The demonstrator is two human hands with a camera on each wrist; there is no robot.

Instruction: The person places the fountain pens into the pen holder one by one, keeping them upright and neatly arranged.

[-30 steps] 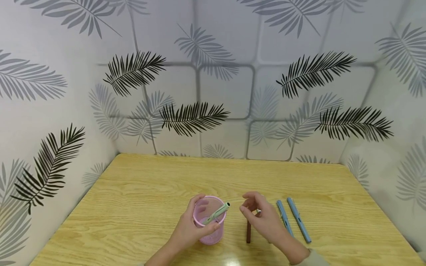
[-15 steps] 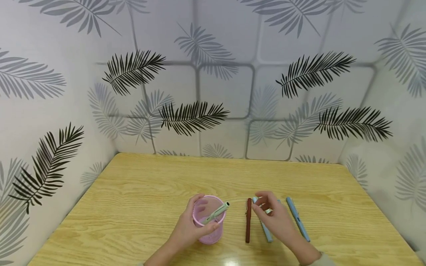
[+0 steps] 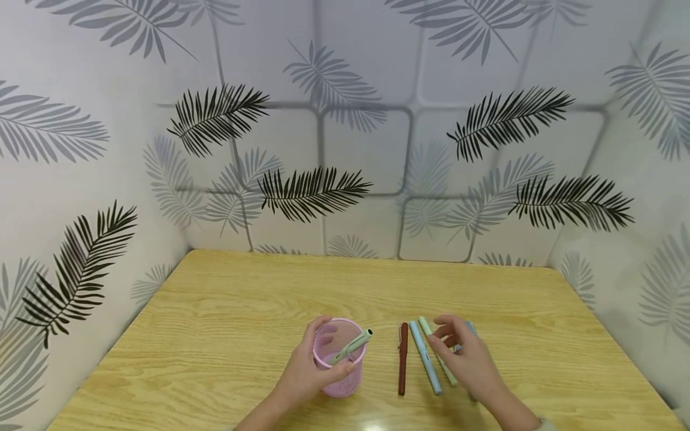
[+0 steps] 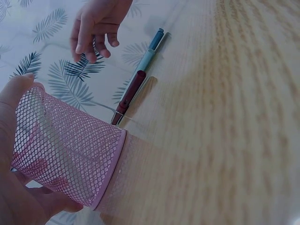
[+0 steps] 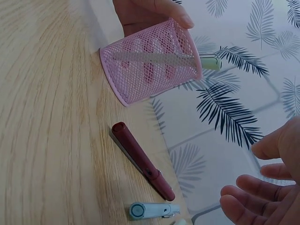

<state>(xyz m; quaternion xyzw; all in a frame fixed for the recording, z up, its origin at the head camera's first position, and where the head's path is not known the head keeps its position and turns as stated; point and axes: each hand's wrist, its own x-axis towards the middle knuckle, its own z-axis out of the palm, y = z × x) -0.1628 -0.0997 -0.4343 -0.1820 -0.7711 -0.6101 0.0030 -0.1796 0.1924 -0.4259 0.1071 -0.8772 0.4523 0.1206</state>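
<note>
My left hand (image 3: pixel 300 366) grips a pink mesh pen holder (image 3: pixel 345 382) that stands upright on the table, thumb on the near side and fingers round the far side. A pale green pen (image 3: pixel 354 343) leans inside it, its end above the rim. My right hand (image 3: pixel 470 360) hovers over the pens with fingers loosely bent; in the right wrist view nothing is between them. Left of that hand lie a dark red pen (image 3: pixel 402 362), a light blue pen (image 3: pixel 425 359) and a light green pen (image 3: pixel 424 325). A blue pen (image 3: pixel 471 327) is mostly hidden beneath the hand.
The wood-grain table (image 3: pixel 226 311) meets leaf-patterned walls (image 3: pixel 366 149) at the back and on both sides. The pens lie in a loose row to the right of the pen holder.
My right hand has moved right, from over the dark red pen to over the blue pens, uncovering the red, light blue and light green ones. My left hand and the pen holder stay put.
</note>
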